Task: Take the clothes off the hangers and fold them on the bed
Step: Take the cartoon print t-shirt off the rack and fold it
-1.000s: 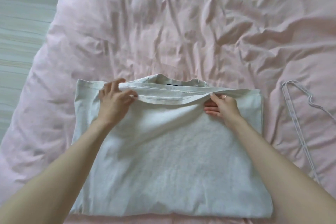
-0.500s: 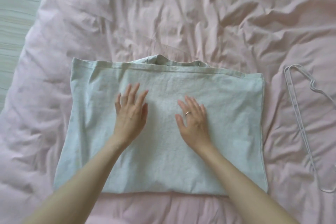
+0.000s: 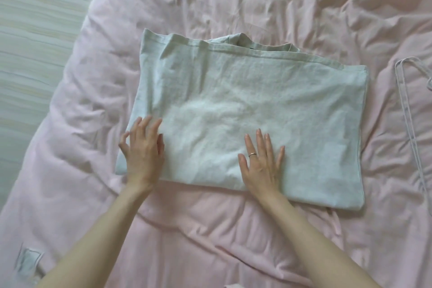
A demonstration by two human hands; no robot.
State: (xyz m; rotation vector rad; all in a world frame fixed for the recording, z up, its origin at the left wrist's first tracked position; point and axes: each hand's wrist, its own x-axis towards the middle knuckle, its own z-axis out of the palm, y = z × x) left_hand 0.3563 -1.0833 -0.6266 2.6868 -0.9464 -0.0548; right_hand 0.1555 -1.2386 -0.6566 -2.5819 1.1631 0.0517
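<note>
Pale grey cloth, the folded garment (image 3: 245,119), lay flat on the pink bed (image 3: 233,236), its neckline at the far edge. I had my left hand (image 3: 143,149) spread, fingers straight, on the garment's near-left corner, and my right hand (image 3: 261,163) flat and gripping nothing on its near edge, I judged to press the fold smooth. Half a second before, both palms sat nearer the garment's centre; they had slid toward me and outward. Right of the garment, apart from it, lay the bare hanger (image 3: 406,114).
</note>
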